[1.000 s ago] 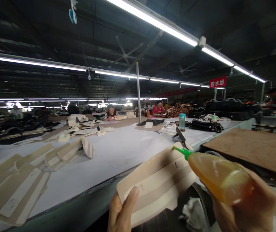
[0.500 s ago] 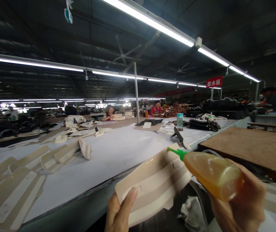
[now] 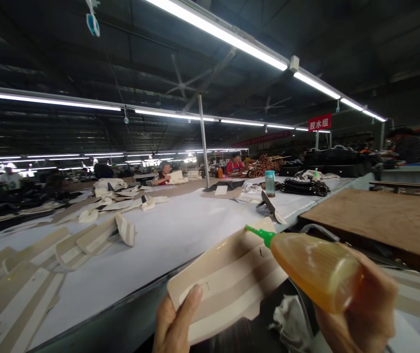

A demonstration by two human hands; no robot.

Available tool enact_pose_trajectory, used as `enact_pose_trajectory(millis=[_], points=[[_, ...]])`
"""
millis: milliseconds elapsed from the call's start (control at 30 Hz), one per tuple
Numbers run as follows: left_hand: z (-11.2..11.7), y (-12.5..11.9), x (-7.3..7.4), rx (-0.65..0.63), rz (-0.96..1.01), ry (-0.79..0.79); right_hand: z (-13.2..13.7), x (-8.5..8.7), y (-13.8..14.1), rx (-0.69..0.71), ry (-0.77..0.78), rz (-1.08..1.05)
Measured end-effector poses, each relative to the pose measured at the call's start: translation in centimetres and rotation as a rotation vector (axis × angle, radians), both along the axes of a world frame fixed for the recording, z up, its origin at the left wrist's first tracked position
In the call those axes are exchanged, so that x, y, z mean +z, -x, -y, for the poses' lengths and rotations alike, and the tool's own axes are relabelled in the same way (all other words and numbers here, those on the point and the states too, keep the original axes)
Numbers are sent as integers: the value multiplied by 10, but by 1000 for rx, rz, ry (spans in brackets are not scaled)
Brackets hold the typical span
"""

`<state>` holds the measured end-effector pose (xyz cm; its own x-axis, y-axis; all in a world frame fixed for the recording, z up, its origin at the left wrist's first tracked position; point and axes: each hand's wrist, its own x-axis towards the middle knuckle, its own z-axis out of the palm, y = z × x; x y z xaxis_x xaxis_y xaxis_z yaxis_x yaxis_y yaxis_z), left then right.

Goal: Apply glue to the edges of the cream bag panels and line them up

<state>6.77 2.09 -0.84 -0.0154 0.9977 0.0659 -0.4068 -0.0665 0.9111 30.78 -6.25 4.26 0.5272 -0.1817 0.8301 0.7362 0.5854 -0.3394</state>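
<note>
My left hand pinches the near left corner of a beige panel with paler strips, thumb on top. The panel is tilted up over the table's front edge, and a glossy wet streak shows along its upper side. My right hand is wrapped round a squeeze bottle of amber liquid, probably glue, held slanted. Its green nozzle points left, with the tip at the panel's upper edge; whether it touches, I cannot tell. Similar beige panels lie overlapping on the white tabletop at left.
A turquoise-lidded bottle stands farther back near a dark curved piece. A brown board lies to the right. Crumpled pale cloth sits below the panel. A metal post rises from the table; co-workers sit beyond it.
The nozzle tip has shifted slightly left along the panel's upper edge. My view has turned a little, so the surroundings sit farther left. Both hands keep their holds.
</note>
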Motion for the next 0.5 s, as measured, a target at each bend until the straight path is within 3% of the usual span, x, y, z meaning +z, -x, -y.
enact_pose_trajectory(millis=[200, 500], points=[[5, 2, 9, -49, 55, 94, -1, 1, -5, -137, 62, 1], [6, 5, 12, 8, 80, 118, -5, 2, -2, -126, 42, 25]])
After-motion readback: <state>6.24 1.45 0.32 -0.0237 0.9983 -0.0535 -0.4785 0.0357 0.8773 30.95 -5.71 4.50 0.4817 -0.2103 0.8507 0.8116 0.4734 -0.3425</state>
